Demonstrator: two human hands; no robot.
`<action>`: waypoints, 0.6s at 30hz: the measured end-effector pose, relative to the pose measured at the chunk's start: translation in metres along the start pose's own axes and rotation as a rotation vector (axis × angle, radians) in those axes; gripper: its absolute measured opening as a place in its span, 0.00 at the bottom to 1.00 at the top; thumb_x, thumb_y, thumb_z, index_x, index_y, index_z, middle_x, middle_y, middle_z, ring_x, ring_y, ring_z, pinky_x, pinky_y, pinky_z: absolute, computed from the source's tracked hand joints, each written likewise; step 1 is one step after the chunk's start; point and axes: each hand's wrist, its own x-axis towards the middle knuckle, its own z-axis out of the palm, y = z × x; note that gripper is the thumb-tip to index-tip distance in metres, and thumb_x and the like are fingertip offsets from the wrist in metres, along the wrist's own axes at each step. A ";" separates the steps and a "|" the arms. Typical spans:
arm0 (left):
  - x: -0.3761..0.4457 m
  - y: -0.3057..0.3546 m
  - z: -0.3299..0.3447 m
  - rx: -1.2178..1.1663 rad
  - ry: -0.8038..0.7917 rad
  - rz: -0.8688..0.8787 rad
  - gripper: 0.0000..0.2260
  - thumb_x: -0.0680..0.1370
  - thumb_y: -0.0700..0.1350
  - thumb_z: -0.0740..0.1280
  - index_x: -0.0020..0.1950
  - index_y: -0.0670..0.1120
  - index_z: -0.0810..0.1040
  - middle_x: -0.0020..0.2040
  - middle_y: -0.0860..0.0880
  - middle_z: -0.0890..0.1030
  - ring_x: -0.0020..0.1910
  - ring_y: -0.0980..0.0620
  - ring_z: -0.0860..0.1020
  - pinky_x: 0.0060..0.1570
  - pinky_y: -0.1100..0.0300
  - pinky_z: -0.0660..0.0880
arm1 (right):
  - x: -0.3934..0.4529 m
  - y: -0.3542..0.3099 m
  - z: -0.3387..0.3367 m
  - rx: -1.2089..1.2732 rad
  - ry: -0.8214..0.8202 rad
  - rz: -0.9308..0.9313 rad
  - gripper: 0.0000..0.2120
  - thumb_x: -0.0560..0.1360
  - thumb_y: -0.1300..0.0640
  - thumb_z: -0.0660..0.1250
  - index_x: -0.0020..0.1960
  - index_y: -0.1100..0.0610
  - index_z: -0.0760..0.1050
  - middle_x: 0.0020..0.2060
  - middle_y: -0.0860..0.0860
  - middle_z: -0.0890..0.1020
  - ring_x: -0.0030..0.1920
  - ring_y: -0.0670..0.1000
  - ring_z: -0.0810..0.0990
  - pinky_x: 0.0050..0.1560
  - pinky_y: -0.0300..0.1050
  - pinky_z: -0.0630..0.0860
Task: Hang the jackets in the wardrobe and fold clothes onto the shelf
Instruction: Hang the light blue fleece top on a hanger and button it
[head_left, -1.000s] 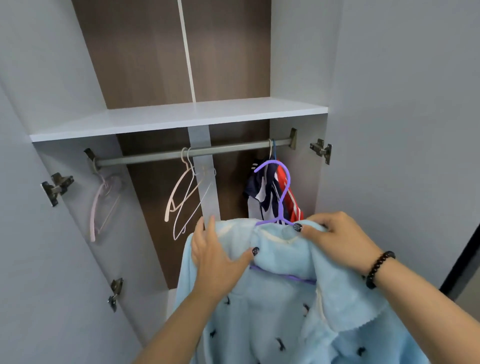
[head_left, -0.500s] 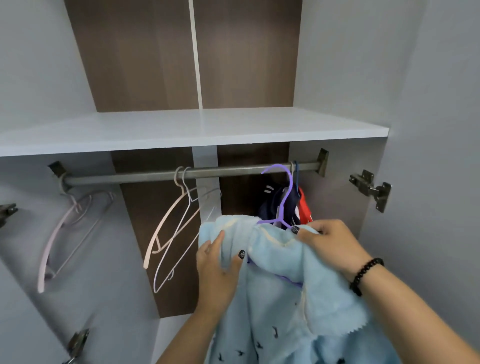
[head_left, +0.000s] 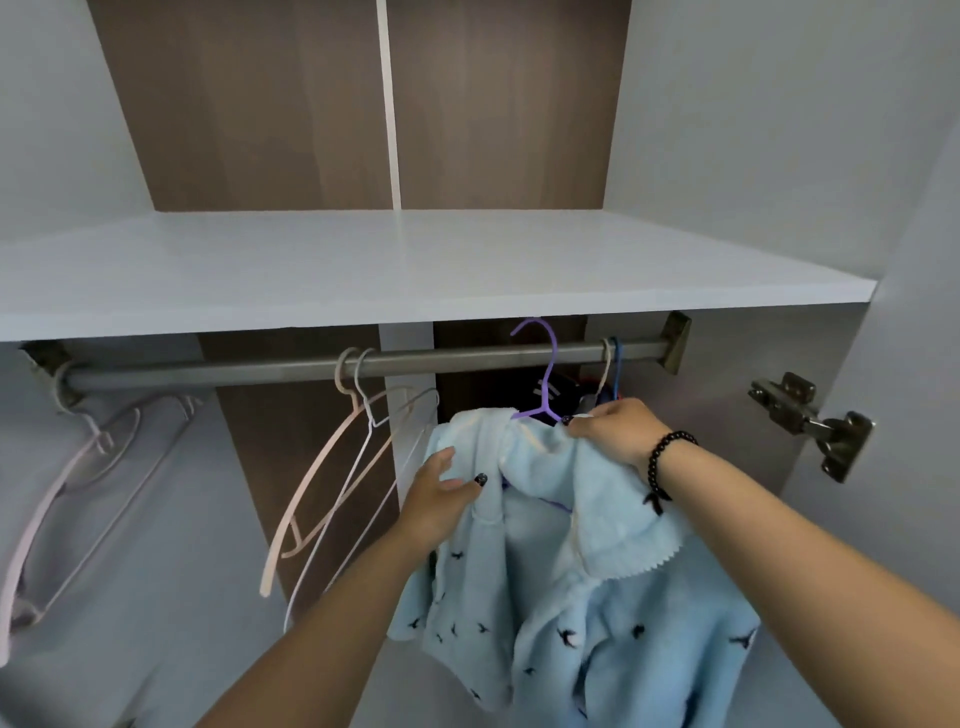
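Note:
A light blue fleece jacket (head_left: 582, 613) with small dark bird prints is draped on a purple hanger (head_left: 546, 374). The hanger's hook rises in front of the grey wardrobe rail (head_left: 467, 358), its tip just above the rail; whether it rests on the rail I cannot tell. My right hand (head_left: 613, 428) pinches the jacket's collar at the hanger's neck. My left hand (head_left: 436, 501) grips the jacket's left shoulder, thumb on the front. A white shelf (head_left: 363, 270) lies bare above the rail.
Two pale hangers (head_left: 332, 483) hang at the rail's middle and a pink one (head_left: 78, 467) at its left end. Dark and red clothes (head_left: 571, 392) hang at the right end behind the jacket. A door hinge (head_left: 810, 421) juts out on the right.
Both hands lifted the jacket and purple hanger up toward the rail; the hook went from below the rail to its level. The view moved closer and tilted upward.

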 end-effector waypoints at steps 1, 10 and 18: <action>0.006 0.000 -0.001 0.007 0.001 -0.024 0.28 0.77 0.42 0.70 0.75 0.47 0.63 0.66 0.51 0.69 0.61 0.52 0.72 0.57 0.59 0.70 | 0.007 -0.001 0.003 -0.014 0.008 0.010 0.12 0.70 0.56 0.72 0.34 0.61 0.75 0.30 0.53 0.70 0.32 0.50 0.68 0.34 0.40 0.65; 0.039 -0.003 -0.024 0.057 -0.097 -0.171 0.33 0.77 0.43 0.70 0.77 0.43 0.58 0.74 0.44 0.66 0.67 0.48 0.70 0.68 0.50 0.69 | 0.037 0.013 0.010 -0.151 0.075 0.116 0.11 0.71 0.52 0.71 0.39 0.57 0.71 0.30 0.50 0.74 0.31 0.47 0.73 0.30 0.39 0.67; 0.055 -0.023 -0.022 0.134 -0.182 -0.232 0.35 0.77 0.44 0.70 0.79 0.44 0.55 0.77 0.44 0.61 0.73 0.45 0.65 0.68 0.54 0.67 | 0.034 0.030 0.027 -0.231 0.141 0.092 0.24 0.72 0.48 0.65 0.23 0.52 0.59 0.15 0.45 0.61 0.23 0.48 0.63 0.28 0.40 0.62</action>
